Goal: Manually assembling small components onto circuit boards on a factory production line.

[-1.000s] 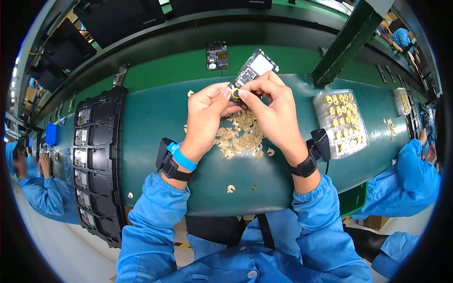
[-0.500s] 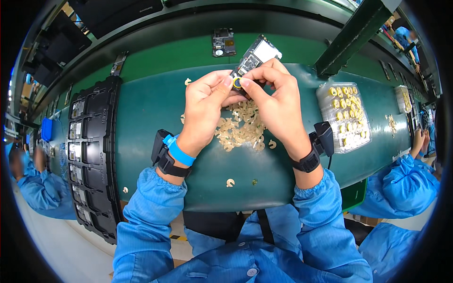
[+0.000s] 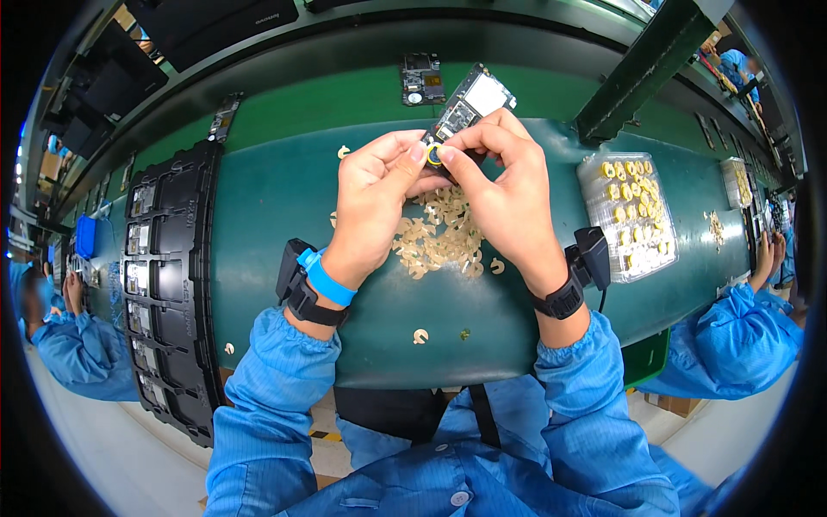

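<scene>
With my left hand (image 3: 372, 191), I am clamping the lower end of a circuit board (image 3: 474, 103) between thumb and fingers; with my right hand (image 3: 510, 196), I am pinching its other side, both thumbs bearing on a round yellow-rimmed component (image 3: 434, 156). The board is slanting above the green mat (image 3: 491, 358), beyond heaped cream notched discs (image 3: 439, 237).
</scene>
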A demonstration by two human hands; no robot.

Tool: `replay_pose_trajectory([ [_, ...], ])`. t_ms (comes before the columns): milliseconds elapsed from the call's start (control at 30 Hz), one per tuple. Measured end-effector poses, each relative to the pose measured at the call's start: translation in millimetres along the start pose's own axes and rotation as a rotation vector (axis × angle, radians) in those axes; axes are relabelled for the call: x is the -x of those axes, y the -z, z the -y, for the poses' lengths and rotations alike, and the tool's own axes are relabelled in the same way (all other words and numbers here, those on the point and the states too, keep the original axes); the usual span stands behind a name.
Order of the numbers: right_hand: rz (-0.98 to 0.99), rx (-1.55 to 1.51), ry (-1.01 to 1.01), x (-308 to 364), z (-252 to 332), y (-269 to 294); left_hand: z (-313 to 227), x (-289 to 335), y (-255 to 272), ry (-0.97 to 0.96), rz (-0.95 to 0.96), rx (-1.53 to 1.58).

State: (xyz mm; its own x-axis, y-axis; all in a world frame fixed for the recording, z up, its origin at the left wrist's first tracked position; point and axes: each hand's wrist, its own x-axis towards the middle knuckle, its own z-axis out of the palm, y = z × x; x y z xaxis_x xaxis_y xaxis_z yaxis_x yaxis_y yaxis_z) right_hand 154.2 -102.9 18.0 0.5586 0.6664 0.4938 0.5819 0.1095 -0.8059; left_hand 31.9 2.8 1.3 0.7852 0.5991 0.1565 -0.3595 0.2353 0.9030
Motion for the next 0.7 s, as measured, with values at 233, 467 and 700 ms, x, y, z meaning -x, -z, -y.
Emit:
replay_pose_trajectory([
  [233, -0.036, -0.046, 0.018, 0.5, -1.8, -1.2, -1.1, 0.7, -1.8, -0.035, 0.005, -0.057],
  [467, -0.064, -0.059, 0.001, 1.7, 2.3, -1.1, 0.0, 0.5, -4.3, -0.054, -0.030, -0.096],
  [700, -0.054, -0.033, 0.072, 2.0, 1.2, -5.5, -2.1, 2.2, -5.3, -0.051, -0.075, -0.139],
])
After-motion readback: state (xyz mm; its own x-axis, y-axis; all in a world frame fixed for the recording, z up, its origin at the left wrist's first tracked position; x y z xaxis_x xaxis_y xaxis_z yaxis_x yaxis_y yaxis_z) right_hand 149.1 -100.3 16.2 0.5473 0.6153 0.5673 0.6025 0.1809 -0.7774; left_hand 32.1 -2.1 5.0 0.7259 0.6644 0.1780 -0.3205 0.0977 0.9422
